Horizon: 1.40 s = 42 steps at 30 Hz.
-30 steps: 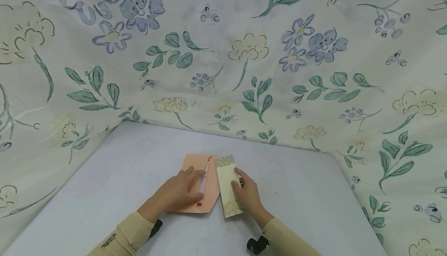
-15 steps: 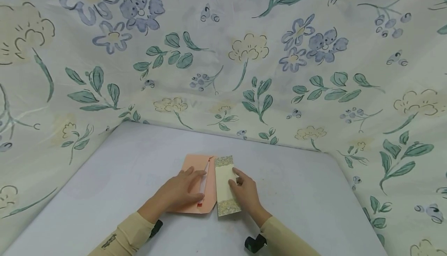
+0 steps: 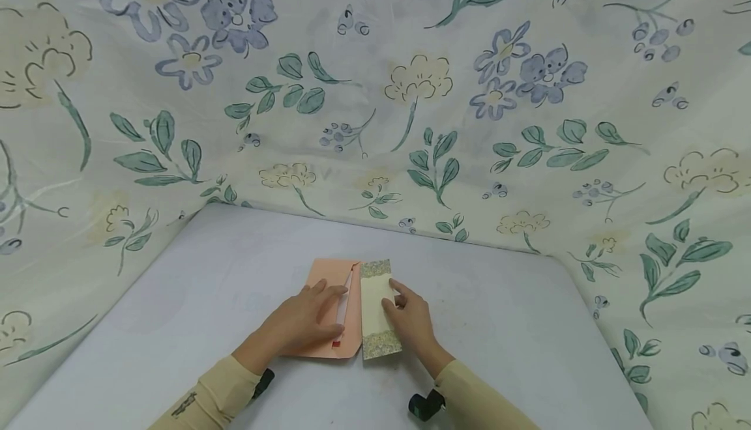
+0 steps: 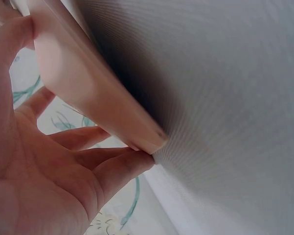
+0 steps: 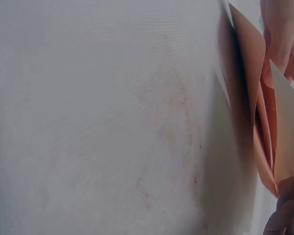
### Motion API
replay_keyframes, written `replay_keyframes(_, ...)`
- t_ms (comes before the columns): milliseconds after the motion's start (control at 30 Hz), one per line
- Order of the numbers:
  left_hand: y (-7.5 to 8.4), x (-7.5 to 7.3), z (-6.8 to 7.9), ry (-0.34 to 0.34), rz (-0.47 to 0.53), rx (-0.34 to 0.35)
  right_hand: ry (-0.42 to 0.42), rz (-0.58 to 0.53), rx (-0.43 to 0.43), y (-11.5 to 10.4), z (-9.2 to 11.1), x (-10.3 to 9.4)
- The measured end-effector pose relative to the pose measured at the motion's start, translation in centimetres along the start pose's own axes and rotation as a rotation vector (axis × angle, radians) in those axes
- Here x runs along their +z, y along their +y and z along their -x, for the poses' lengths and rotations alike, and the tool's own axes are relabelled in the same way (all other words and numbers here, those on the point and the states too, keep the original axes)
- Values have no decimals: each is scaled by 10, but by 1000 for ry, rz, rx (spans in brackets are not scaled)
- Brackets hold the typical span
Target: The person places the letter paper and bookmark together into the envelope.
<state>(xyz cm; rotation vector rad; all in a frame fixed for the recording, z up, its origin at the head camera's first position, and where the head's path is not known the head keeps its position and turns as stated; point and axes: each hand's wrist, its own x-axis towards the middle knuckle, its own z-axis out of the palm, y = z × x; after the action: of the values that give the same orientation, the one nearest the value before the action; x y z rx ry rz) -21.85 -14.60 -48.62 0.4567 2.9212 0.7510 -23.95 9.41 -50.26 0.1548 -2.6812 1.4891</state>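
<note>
A peach envelope (image 3: 319, 273) lies before me on the white table. My left hand (image 3: 299, 316) holds it from the left, thumb low and fingers spread higher up. Between that thumb and index finger shows a narrow white strip (image 3: 342, 309) with a red patch at its lower end. In the left wrist view, thumb and fingertips meet opposite edges of the bulging envelope (image 4: 78, 73). My right hand (image 3: 413, 319) pinches a cream card (image 3: 375, 303) with speckled bands at both ends, held along the envelope's right edge. In the right wrist view the card (image 5: 287, 132) stands at the gaping envelope (image 5: 249, 44).
White table (image 3: 504, 326) extends around both hands, with faint brownish marks (image 5: 183, 103) in the right wrist view. Flower-printed cloth (image 3: 352, 104) rises behind and at both sides. Dark wrist devices (image 3: 426, 405) hang under the sleeves.
My right hand has moved slightly left with the card, which now stands straighter, its lower end closer to the envelope. My left hand and the envelope have hardly moved.
</note>
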Motion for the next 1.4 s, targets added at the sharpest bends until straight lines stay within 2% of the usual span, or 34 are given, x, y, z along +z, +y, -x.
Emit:
replay_keyframes(133,0,0,0,-3,4,-2,12,2,14,-1,-1,2)
replay_keyframes(633,-1,0,0,3,-7,2,13,9,-43,-1,-4,7)
replay_keyframes(1400,0,0,1,6,-3,7,25,14,0,-5,0,17)
